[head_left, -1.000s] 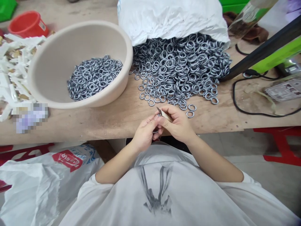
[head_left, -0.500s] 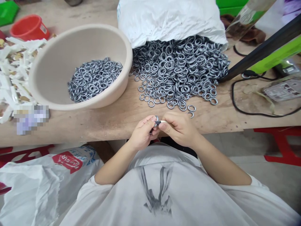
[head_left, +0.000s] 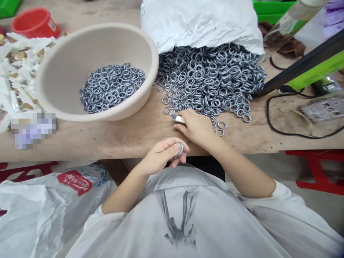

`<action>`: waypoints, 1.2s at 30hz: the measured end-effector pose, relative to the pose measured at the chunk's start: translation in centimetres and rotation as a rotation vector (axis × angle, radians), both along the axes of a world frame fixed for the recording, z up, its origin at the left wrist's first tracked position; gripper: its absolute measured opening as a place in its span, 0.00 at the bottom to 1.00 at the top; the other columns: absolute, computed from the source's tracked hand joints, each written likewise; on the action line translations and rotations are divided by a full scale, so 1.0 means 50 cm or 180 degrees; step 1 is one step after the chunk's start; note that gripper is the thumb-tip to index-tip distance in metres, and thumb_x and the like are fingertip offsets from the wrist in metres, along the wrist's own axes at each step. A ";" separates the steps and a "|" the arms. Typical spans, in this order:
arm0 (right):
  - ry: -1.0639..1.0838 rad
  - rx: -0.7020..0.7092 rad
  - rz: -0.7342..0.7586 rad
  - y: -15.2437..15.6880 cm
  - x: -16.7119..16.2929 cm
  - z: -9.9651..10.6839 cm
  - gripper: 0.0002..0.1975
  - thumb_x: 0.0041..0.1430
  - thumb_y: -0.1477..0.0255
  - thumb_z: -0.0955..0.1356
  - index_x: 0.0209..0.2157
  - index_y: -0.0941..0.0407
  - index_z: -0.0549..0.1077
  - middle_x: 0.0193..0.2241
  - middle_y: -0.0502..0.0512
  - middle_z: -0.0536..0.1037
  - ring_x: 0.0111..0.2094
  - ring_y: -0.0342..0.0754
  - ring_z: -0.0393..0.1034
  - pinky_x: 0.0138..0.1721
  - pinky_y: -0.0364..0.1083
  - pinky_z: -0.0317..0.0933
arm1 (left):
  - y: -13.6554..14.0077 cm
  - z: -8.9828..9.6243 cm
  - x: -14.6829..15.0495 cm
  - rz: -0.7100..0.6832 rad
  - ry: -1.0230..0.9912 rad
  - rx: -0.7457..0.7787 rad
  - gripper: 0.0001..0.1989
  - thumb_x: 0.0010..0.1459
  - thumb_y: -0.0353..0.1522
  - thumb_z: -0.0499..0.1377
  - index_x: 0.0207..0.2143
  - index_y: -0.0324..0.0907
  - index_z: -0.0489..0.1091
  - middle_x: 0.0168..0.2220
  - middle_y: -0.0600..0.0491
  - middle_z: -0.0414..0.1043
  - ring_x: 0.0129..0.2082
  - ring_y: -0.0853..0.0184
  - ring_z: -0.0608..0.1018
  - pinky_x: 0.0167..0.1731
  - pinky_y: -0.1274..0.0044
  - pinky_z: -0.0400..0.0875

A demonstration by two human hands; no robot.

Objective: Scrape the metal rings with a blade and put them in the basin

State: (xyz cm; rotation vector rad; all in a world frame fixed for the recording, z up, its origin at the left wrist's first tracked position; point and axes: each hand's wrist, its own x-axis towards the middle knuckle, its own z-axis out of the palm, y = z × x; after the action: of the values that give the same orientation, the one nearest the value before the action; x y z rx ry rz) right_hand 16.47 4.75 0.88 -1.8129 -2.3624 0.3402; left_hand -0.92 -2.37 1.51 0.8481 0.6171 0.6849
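Head view: left hand pinches a grey ring between thumb and fingers, just past the table's near edge, above the lap. Ring is round, thick-walled for its size, blue-grey with a dull metallic sheen; pale highlight along the curve, darker inner side. Seen at a slant, so reads as a narrow oval; thumb and fingers cover part of it. Can't tell if more rings sit in the palm.

Right hand grasps a small blade, dark slanted tip, pale handle, tip pointing left. Fingers at the near edge of the ring heap; can't tell if they touch a ring.

Heap rings look alike: same grey, same shine, open centres, stacked at all angles, dark in the gaps. Heap spills out of a white bag onto the wooden table. Two loose rings lie flat near the right wrist. Beige basin, left of the heap, holds matching rings piled toward its near right side.
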 end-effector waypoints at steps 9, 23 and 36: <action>0.0415 -0.0329 0.0236 0.014 -0.010 0.009 0.11 0.69 0.68 0.62 0.40 0.58 0.74 0.40 0.62 0.77 0.38 0.52 0.71 0.35 0.47 0.55 | 0.038 -0.023 -0.032 0.1542 0.0568 -0.0269 0.13 0.55 0.40 0.62 0.27 0.39 0.70 0.26 0.53 0.73 0.16 0.74 0.67 0.13 0.82 0.54; 0.2530 -0.0066 -0.0075 -0.072 -0.007 0.016 0.11 0.67 0.67 0.63 0.30 0.54 0.65 0.27 0.49 0.70 0.30 0.46 0.63 0.33 0.46 0.54 | 0.037 -0.041 0.034 0.1347 0.0941 0.0460 0.21 0.58 0.50 0.62 0.30 0.40 0.69 0.23 0.57 0.68 0.18 0.76 0.63 0.19 0.82 0.56; 0.3375 0.0034 0.0311 -0.070 0.002 -0.004 0.26 0.55 0.44 0.70 0.36 0.55 0.75 0.32 0.53 0.75 0.34 0.48 0.69 0.38 0.48 0.61 | 0.021 -0.008 0.076 0.1305 0.0029 -0.0732 0.24 0.50 0.48 0.69 0.27 0.41 0.61 0.18 0.61 0.60 0.14 0.78 0.59 0.14 0.85 0.53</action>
State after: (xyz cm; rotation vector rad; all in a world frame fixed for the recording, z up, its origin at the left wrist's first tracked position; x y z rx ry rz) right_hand 16.56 1.26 0.70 -1.0488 -1.6503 0.9903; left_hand 2.86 -1.32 1.12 0.5133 0.8722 0.9588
